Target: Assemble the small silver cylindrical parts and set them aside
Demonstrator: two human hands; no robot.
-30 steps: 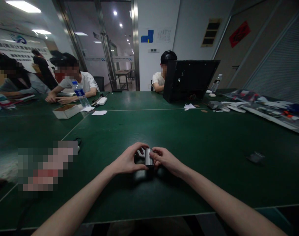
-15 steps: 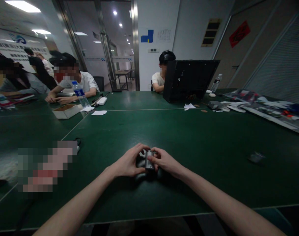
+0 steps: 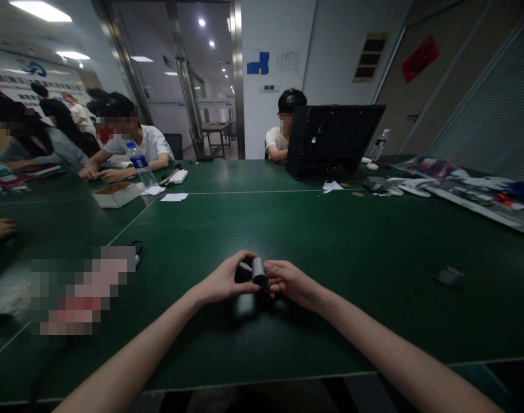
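Near the 6 o'clock edge of the green worktop [image 3: 330,327], a small brushed-metal cylinder [image 3: 259,272] is held between two bare hands. Its smooth, round body has its long axis near 12 to 6, a little tilted. Fingers of the left hand [image 3: 222,281] grasp it from 9 o'clock; fingers of the right hand [image 3: 292,284] grasp it from 3 o'clock.

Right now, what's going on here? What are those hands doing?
A person's left hand and right hand are holding a small metal cylinder between them, over a dark green table. Across the table, a person in a white T-shirt rests their arms on it near a water bottle. Another person sits behind a black screen.
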